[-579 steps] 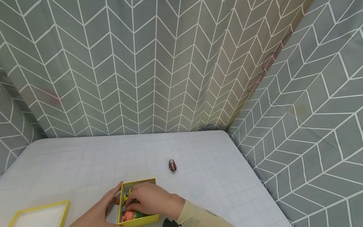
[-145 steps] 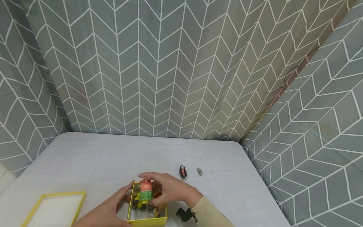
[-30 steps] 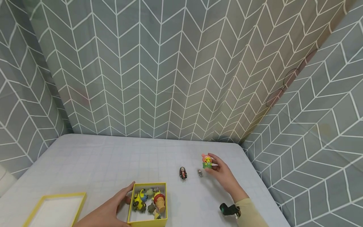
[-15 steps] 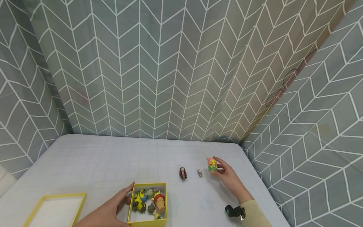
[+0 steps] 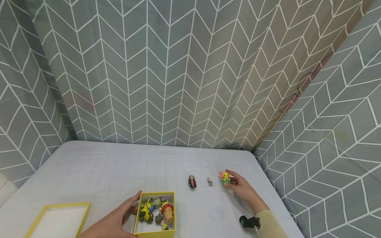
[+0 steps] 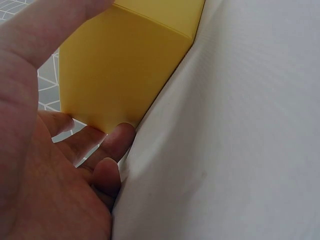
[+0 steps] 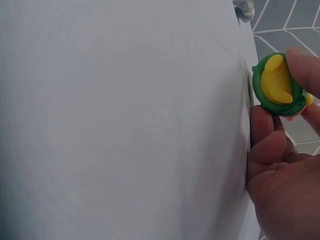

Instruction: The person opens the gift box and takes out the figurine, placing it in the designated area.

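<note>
Fingertips of the right hand [image 5: 241, 188] pinch a small green-and-yellow figurine [image 5: 225, 178] low over the table [image 5: 98, 168] — a tiny grey figure [image 5: 209, 181] and a dark one [image 5: 192, 181] stand just beyond them. Left hand [image 5: 114, 222] curls round the yellow box [image 5: 154, 233] (toys inside), thumb at its far corner — the lid [image 5: 56, 219] lies outside the palm.

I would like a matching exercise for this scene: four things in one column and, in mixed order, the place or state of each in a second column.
Column one:
1. green and yellow figure
2. yellow box
3. yellow lid
4. dark figure

Column two:
a. lies apart at the table's near left
b. pinched by the right hand
c. stands alone on the table
d. held by the left hand, toys inside

Pairs: 1-b, 2-d, 3-a, 4-c
</note>
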Available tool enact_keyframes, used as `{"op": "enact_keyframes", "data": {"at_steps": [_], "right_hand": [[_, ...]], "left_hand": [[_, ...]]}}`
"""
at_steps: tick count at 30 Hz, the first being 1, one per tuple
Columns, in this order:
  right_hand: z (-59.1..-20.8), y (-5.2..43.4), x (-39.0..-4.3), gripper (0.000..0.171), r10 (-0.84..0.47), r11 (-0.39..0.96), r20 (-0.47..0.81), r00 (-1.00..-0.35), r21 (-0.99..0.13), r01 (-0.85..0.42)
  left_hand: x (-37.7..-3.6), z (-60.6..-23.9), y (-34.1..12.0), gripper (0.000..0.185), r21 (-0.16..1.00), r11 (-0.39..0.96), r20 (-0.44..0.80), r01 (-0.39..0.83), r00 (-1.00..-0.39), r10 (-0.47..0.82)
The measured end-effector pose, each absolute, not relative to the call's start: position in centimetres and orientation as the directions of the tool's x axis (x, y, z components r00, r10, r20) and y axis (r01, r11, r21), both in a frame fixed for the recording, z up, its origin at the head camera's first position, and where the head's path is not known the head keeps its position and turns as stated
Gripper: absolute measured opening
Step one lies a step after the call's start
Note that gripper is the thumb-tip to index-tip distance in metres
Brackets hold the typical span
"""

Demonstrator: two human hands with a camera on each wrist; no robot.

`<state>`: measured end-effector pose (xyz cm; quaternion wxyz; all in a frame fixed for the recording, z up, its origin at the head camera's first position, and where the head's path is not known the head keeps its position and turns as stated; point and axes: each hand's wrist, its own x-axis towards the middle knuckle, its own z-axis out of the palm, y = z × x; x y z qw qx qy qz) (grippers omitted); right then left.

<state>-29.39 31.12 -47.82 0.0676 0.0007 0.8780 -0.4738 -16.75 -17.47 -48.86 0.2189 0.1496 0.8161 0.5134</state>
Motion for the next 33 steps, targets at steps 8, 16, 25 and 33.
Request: {"op": "enact_keyframes", "data": {"at_steps": [8, 16, 25, 33], "right_hand": [[-47.36, 31.05, -29.51, 0.065, -0.108, 0.559, -0.157, -0.982, -0.826, 0.071], [-46.88, 31.39, -29.67, 0.069, -0.120, 0.562, -0.229, -0.966, -0.818, 0.124], [-46.95, 31.64, -29.76, 0.073, -0.123, 0.557, -0.238, -0.963, -0.820, 0.132], [-47.06, 31.66, -29.66, 0.079, -0.108, 0.536, -0.233, -0.967, -0.832, 0.140]], "left_hand": [[-16.53, -48.59, -17.43, 0.113, 0.908, 0.418, -0.201, 0.020, -0.855, 0.479], [-16.53, -48.67, -17.50, 0.112, 0.918, 0.396, -0.202, 0.007, -0.853, 0.482], [-16.71, -48.83, -17.43, 0.114, 0.905, 0.426, -0.210, 0.011, -0.858, 0.468], [-16.53, -48.71, -17.34, 0.114, 0.901, 0.432, -0.200, 0.024, -0.863, 0.465]]}}
